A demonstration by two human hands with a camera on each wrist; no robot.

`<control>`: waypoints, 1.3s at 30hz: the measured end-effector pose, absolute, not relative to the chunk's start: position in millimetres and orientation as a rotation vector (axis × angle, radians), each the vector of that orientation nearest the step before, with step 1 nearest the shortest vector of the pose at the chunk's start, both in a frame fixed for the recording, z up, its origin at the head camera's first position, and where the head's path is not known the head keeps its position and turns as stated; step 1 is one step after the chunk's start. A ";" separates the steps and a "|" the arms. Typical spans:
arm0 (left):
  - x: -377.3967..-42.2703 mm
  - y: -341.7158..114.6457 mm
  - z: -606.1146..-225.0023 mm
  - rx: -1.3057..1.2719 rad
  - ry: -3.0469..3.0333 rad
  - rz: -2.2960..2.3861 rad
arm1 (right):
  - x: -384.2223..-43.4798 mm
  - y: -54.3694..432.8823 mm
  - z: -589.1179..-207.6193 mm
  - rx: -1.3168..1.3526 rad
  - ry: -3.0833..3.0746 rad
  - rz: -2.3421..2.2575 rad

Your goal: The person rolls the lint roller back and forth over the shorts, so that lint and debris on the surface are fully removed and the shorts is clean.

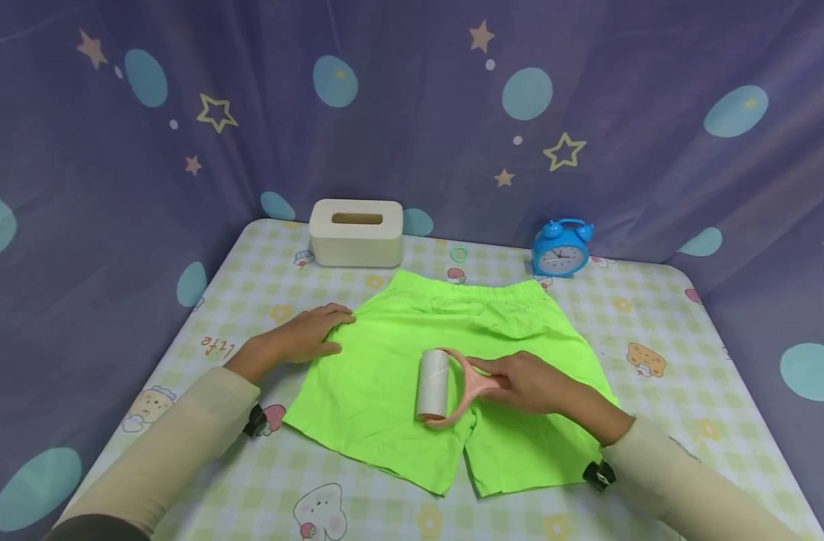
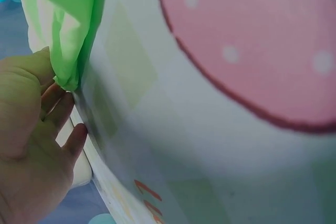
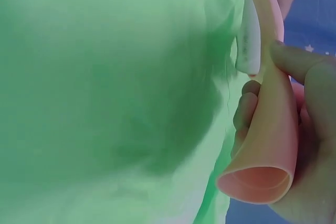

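Note:
Neon green shorts (image 1: 384,391) lie spread flat, with the waistband at the far side. My right hand (image 1: 529,383) grips the pink handle of a lint roller (image 1: 433,385), and its white paper roll rests on the shorts near the middle. The right wrist view shows fingers and thumb wrapped around the hollow handle (image 3: 270,129). On the shorts' left side edge rests my left hand (image 1: 310,334), fingers extended and thumb apart. Seen from the left wrist, that hand (image 2: 37,135) touches a fold of the green fabric (image 2: 68,51).
A cream tissue box (image 1: 357,244) stands at the back left, and a blue alarm clock (image 1: 562,252) at the back right. Between them lies a small green ring (image 1: 459,254). A checked, printed cloth (image 1: 249,481) covers the table; purple curtains (image 1: 412,150) hang around it.

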State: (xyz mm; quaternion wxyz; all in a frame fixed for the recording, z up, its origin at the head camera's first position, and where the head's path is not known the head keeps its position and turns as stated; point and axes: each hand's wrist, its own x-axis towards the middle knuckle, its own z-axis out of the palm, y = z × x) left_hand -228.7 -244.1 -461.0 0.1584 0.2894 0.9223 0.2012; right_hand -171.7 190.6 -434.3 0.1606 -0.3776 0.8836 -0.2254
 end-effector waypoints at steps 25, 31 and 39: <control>-229.4 -243.3 -459.9 0.818 2.632 0.593 | -164.5 234.0 -427.7 -1.045 2.546 -0.628; -229.4 -244.7 -460.1 0.813 2.634 0.586 | -158.3 241.7 -428.9 -1.064 2.561 -0.683; -228.9 -244.7 -459.8 0.805 2.622 0.597 | -153.2 255.9 -430.9 -0.994 2.522 -0.743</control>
